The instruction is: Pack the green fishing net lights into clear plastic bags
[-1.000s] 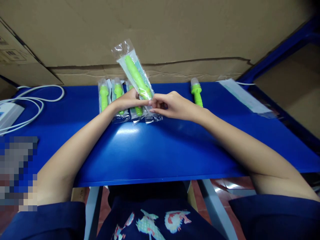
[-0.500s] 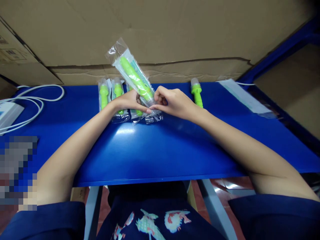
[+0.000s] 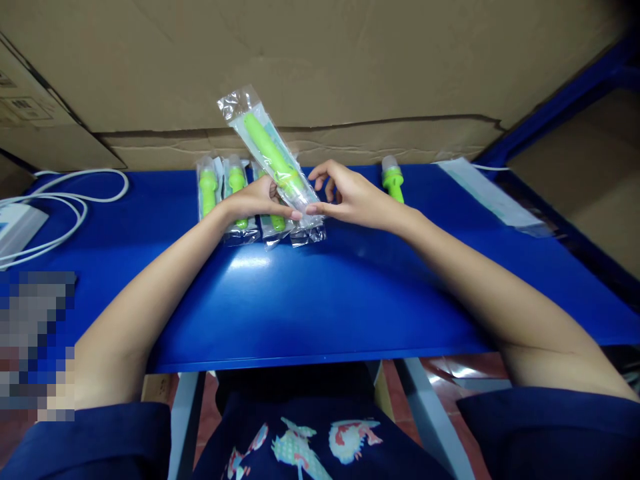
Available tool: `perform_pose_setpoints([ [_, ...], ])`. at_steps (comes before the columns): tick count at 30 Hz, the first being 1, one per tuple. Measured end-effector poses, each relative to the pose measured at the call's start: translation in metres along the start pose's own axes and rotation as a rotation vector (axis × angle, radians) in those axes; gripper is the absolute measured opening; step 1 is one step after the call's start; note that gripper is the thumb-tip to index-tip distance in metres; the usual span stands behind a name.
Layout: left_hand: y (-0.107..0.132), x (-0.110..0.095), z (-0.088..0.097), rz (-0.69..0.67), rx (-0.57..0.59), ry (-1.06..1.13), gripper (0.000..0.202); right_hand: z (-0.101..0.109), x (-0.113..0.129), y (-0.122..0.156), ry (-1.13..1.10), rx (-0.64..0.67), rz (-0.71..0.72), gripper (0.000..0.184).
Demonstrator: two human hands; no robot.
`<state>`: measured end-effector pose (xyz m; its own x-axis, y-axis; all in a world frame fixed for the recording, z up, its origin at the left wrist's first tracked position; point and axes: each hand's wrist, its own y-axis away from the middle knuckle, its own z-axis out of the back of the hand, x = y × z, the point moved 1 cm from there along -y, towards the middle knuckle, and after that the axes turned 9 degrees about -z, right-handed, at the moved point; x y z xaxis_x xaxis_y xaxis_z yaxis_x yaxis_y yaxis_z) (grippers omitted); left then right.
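A green tool sealed in a clear plastic bag [image 3: 267, 150] is held up above the blue table [image 3: 320, 293], tilted with its top end to the upper left. My left hand [image 3: 257, 200] pinches the bag's lower end. My right hand [image 3: 347, 197] touches the same lower end with thumb and forefinger, its other fingers spread. Under my hands, several more bagged green tools [image 3: 235, 190] lie side by side on the table.
One unbagged green tool [image 3: 393, 180] lies right of my right hand. Flat clear bags [image 3: 487, 193] sit at the back right. White cables [image 3: 60, 200] and a white device [image 3: 15, 230] are at the far left. Cardboard boxes [image 3: 320, 73] wall the back.
My right hand's fingers have opened from a curled pinch to a spread pose. The held bag has tilted slightly and shifted a little.
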<state>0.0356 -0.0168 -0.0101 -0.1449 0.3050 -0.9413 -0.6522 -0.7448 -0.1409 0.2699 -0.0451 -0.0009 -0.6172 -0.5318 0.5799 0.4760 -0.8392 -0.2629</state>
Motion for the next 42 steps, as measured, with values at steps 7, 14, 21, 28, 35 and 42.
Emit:
perform_pose_setpoints([
  [7, 0.0, 0.001, 0.002, 0.01, 0.0, -0.063, 0.07, 0.012, -0.005, -0.002, -0.256, 0.417, -0.205, 0.057],
  [14, 0.002, 0.001, 0.003, 0.012, -0.001, -0.063, 0.074, 0.011, 0.003, -0.001, -0.306, 0.448, -0.175, 0.062],
  [21, 0.001, -0.001, 0.004, 0.007, 0.039, -0.082, 0.069, 0.006, 0.006, 0.001, -0.299, 0.431, -0.151, 0.063],
  [28, -0.001, 0.002, 0.005, -0.037, 0.093, -0.056, 0.073, 0.003, 0.003, -0.001, -0.34, 0.321, -0.173, 0.059],
  [35, -0.001, 0.004, 0.005, -0.044, 0.102, -0.087, 0.073, 0.001, 0.005, 0.001, -0.382, 0.392, -0.121, 0.056],
  [42, -0.002, 0.006, 0.005, -0.047, 0.075, -0.09, 0.071, 0.001, 0.006, 0.001, -0.32, 0.361, -0.105, 0.054],
])
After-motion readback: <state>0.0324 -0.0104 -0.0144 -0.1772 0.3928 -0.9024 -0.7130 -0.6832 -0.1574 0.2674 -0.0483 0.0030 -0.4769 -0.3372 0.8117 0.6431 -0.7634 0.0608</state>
